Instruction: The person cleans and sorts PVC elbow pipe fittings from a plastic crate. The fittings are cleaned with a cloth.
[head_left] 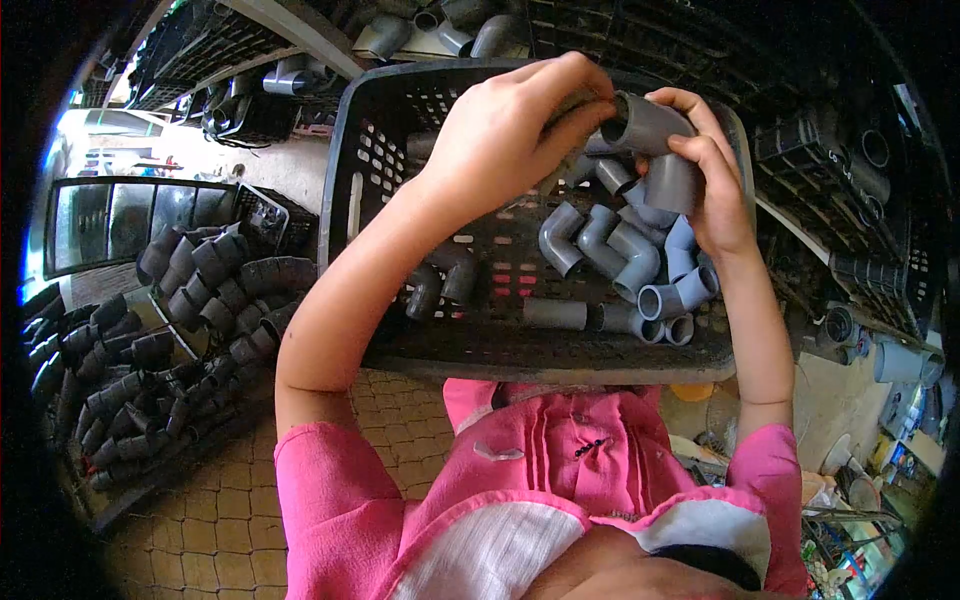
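The right hand point(712, 165) is curled around a grey plastic pipe fitting with a short branch point(672, 185), thumb and fingers pressed against its outside, in the upper right of the frame. The left hand point(545, 110) is bent at the wrist, its fingers drawn together with the tips at the fitting's open round mouth; whether they grip the rim or something small cannot be told.

Below, in the lower left, lies a tan floor marked with dark grid lines point(210, 540). The person's pink short-sleeved top with white panels point(590, 430) fills the bottom centre. Bright light enters at the upper left, and mixed clutter point(850, 525) sits at the lower right.

A large black plastic crate with perforated walls point(450, 357) spans the middle, beneath both hands. Glossy grey plastic elbows point(562, 240) lie jumbled in its right half, beside a bluish-grey elbow point(682, 292); darker grey elbows point(425, 290) lie at its left. A heap of dark grey pipe fittings point(210, 275) covers the left of the frame. More grey fittings point(390, 35) sit at the top.
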